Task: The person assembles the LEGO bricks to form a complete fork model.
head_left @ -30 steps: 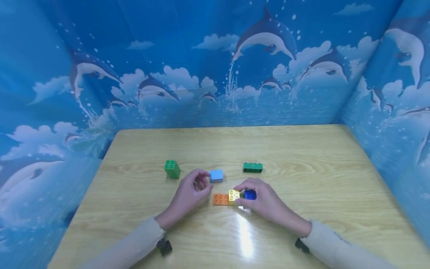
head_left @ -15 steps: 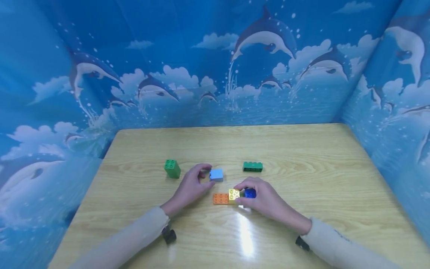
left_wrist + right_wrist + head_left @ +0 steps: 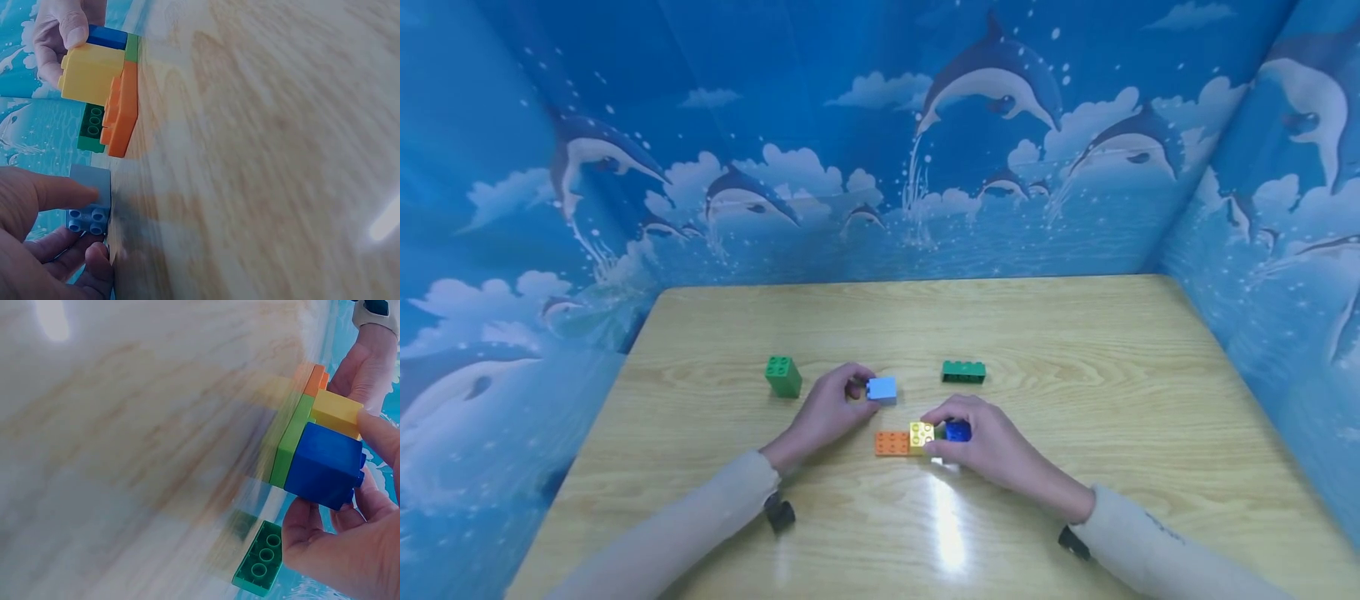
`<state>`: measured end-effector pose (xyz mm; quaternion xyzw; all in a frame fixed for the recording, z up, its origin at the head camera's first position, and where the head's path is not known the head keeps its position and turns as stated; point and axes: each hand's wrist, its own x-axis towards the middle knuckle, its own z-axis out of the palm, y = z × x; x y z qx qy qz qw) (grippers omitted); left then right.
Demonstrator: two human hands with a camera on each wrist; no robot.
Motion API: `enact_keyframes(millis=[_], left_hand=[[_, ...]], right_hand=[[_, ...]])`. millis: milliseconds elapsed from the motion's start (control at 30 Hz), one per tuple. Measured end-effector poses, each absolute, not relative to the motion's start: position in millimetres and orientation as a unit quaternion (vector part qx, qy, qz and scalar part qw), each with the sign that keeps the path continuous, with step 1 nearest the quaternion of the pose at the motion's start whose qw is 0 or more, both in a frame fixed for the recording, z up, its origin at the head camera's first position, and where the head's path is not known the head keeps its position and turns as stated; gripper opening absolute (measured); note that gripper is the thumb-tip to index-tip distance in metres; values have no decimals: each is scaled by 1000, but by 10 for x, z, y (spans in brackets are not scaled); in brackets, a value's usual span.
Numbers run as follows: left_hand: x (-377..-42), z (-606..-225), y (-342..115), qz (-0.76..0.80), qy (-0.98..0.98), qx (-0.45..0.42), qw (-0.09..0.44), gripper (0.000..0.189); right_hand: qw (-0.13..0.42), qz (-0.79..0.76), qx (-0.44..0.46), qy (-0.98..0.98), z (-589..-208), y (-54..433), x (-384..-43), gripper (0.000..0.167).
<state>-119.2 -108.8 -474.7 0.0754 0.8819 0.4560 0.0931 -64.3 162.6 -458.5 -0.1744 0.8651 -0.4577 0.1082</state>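
Head: left grip (image 3: 831,410) spans light-blue brick (image 3: 883,389); right grip (image 3: 987,433) pinches yellow brick (image 3: 917,437).

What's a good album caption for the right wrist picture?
Right hand gripping a yellow brick beside a blue brick, with a dark green brick lying nearby.

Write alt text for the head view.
The left hand curls around a light blue block while the right hand holds an orange, yellow and blue build. Two green blocks sit apart on the table, dolphin backdrop behind.

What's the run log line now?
left hand: around light-blue brick | right hand: pinching yellow brick | dark-green brick: on its side
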Motion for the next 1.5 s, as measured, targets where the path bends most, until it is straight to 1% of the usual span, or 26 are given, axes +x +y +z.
enact_keyframes(millis=[333,667,867,1067,1300,1500], left_hand=[[-1166,-4732,-1136,447,885,82,98,35],[-1092,-4725,-1193,453,881,100,92,38],[-1048,-4730,-1275,462,873,137,74,39],[-997,-4673,-1319,496,847,175,75,41],[-934,-4635,-1331,510,835,192,72,38],[-899,-4661,-1360,501,828,245,62,39]], right_hand=[[110,-461,-177,863,-4598,1628,-652,32],[109,-461,-180,862,-4596,1630,-651,32],[107,-461,-179,862,-4601,1629,-651,32],[109,-457,-174,865,-4599,1627,-649,32],[104,-459,-179,864,-4591,1628,-643,31],[104,-459,-181,864,-4594,1633,-641,32]])
